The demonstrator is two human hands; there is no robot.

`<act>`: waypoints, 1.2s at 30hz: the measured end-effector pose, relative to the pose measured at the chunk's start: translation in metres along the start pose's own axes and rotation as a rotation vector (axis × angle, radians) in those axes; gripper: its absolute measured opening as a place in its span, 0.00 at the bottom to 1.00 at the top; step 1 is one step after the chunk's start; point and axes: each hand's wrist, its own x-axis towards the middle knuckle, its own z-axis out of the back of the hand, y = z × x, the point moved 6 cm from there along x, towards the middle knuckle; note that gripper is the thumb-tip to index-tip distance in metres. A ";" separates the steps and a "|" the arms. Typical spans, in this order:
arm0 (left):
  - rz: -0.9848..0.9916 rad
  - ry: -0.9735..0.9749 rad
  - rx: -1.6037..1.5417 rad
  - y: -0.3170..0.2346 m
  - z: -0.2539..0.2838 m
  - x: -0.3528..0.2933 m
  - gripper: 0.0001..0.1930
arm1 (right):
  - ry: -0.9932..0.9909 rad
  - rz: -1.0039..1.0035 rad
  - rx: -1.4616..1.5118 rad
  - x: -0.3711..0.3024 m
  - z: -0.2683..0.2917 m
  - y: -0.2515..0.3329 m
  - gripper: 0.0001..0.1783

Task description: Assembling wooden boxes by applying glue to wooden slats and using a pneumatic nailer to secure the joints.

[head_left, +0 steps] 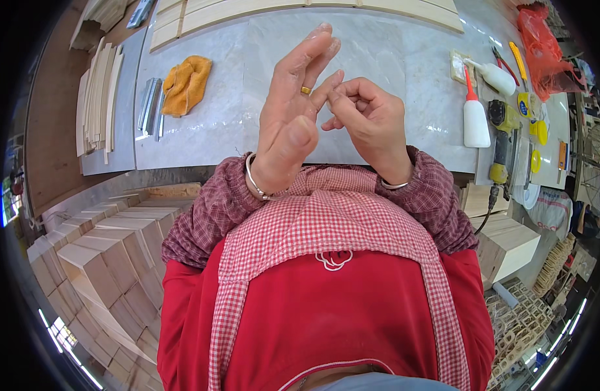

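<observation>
Above the grey tabletop, close to its near edge, my two hands meet. My left hand is raised with its fingers stretched out, holding nothing; a gold ring sits on one finger and whitish residue marks the skin. With thumb and forefinger my right hand pinches the tip of one left finger. Whether something small lies in that pinch cannot be made out. An orange cloth lies crumpled to the left, beside several metal strips.
Thin wood strips lie far left; long pale boards cross the back. To the right are two white squeeze bottles, pliers, a yellow-and-black power tool and a red plastic bag. Stacked wooden pieces stand lower left.
</observation>
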 end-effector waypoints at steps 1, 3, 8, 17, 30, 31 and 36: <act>-0.009 0.007 0.009 0.000 -0.001 0.000 0.45 | -0.003 0.022 -0.036 0.000 0.000 0.000 0.04; -0.026 0.019 0.027 -0.001 -0.002 0.000 0.45 | -0.007 0.065 -0.108 -0.001 0.001 0.001 0.04; 0.024 -0.086 -0.163 0.002 0.004 -0.001 0.44 | -0.045 0.120 -0.299 -0.001 0.004 0.003 0.03; 0.147 -0.240 -0.512 0.008 0.015 -0.002 0.41 | -0.105 0.547 -0.612 -0.009 -0.002 0.025 0.05; 0.176 -0.219 -0.585 0.005 0.013 -0.005 0.36 | -0.076 0.703 -0.893 -0.010 -0.006 0.031 0.11; 0.179 -0.225 -0.596 0.005 0.013 -0.004 0.36 | -0.099 0.704 -0.885 -0.009 -0.004 0.031 0.11; 0.211 -0.267 -0.657 0.003 0.014 -0.004 0.38 | -0.114 0.773 -0.868 -0.012 0.001 0.038 0.12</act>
